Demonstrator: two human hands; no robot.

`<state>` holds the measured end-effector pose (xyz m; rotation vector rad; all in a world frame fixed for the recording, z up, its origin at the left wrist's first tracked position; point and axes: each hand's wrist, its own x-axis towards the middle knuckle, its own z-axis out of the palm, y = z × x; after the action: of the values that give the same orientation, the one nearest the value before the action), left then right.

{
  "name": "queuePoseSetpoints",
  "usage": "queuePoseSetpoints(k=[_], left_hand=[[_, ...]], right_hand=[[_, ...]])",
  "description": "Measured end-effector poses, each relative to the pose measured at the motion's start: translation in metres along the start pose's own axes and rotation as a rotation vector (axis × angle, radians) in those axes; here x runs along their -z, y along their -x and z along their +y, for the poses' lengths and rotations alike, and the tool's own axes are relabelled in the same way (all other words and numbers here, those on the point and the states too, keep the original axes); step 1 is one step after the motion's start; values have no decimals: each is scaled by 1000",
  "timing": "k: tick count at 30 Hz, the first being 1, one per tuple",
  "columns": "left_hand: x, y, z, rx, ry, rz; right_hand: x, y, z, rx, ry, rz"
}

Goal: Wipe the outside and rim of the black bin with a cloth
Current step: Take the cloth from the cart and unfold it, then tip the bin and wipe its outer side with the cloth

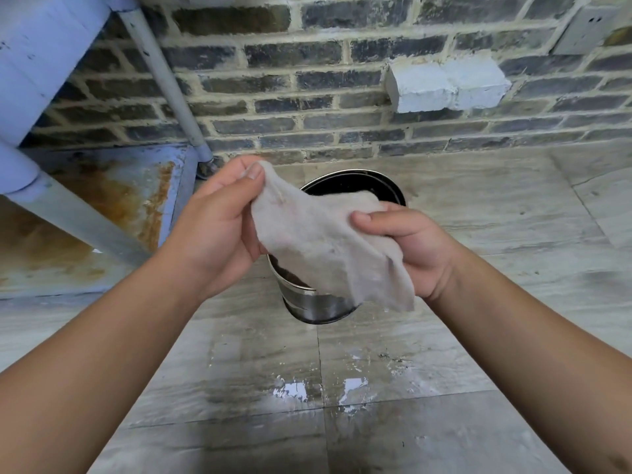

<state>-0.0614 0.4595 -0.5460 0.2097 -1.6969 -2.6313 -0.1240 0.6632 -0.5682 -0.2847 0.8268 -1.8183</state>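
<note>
A round black bin (318, 306) with a shiny dark wall stands on the tiled floor in front of a brick wall. Its rim (383, 181) shows behind my hands. I hold a pale grey cloth (321, 241) spread above the bin's opening, and it hides most of the inside. My left hand (219, 220) pinches the cloth's upper left corner between thumb and fingers. My right hand (407, 241) grips the cloth's right edge. Neither hand touches the bin.
A grey tiled floor (342, 388) with wet patches and white flecks lies in front of the bin. At the left are a rusty stained ledge (113, 196) and pale pipes (164, 73). The brick wall (342, 97) stands close behind, with a white block (444, 83) sticking out.
</note>
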Motion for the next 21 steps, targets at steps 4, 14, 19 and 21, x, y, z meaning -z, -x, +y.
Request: queuePoseSetpoints(k=[4,14,19,21], left_hand=[[8,-2,-9,125,47,-86],[-30,-11,-109,124,-1429,-264],[-43,-26,-147,-5,-1805,-228],[-38,-29,-146,2,-1781,-187]], right_hand=[[2,8,-11,160,-71,32],[36,34,-43,375,-247,159],[51,41,-41,420,-272,315],[55,44,-40,430,-267,357]])
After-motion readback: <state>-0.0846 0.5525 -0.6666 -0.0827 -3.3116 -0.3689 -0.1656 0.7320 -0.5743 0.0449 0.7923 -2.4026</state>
